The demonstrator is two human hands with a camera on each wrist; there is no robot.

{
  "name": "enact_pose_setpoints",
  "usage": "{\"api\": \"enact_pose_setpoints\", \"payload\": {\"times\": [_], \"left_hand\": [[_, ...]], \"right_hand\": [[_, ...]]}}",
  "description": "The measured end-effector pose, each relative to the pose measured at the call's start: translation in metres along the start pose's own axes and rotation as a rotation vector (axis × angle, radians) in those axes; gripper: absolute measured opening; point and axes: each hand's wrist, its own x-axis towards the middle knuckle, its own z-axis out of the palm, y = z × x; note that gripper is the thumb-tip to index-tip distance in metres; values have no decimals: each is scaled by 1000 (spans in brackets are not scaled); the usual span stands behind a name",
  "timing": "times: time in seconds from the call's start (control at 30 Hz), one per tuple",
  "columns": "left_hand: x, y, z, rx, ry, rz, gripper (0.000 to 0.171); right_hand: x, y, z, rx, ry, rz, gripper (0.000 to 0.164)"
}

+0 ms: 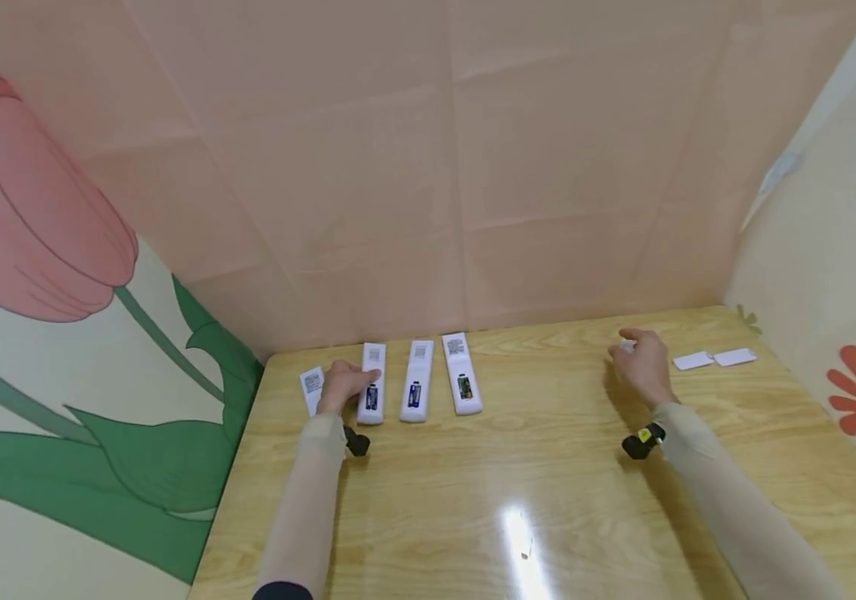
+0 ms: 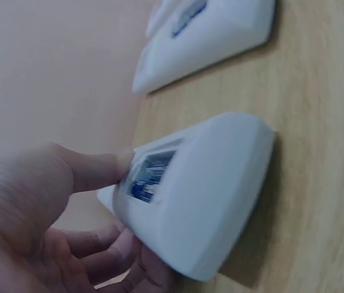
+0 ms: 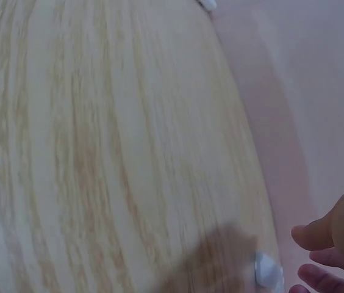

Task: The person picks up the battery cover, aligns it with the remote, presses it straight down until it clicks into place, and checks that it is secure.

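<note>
White remote control (image 1: 372, 400), batteries showing in its uncovered bay, is at the left of the wooden table (image 1: 428, 492), pinched between the thumb and fingers of the left hand (image 1: 344, 386). Beside it lie a second remote (image 1: 416, 371) and a third remote (image 1: 461, 368), bays likewise uncovered. Well apart, the right hand (image 1: 645, 367), fingers loosely bent and parted, hovers just beside a small white piece (image 3: 268, 272), near two flat white covers (image 1: 693, 361).

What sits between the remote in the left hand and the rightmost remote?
One white remote control, its battery compartment uncovered; the head view shows it.
</note>
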Motion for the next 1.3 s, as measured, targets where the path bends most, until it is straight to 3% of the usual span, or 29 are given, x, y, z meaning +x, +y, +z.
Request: {"api": "enact_pose_setpoints", "payload": {"times": [0.23,0.37,0.7,1.0,1.3], "left_hand": [[-5,-4,1,-56,-26,61,43],[-9,-4,0,-123,-26,93,29],[-14,-1,9,-176,17,139,25],[-17,7,11,-174,-12,107,48],[-23,7,15,-304,18,141,47]], "right_hand": [[5,14,4,-45,52,-21,52],[8,17,6,-39,71,-17,53],[17,28,6,-75,7,19,55],[20,42,7,-99,41,-64,26],[16,38,-3,-89,-8,19,48]]}}
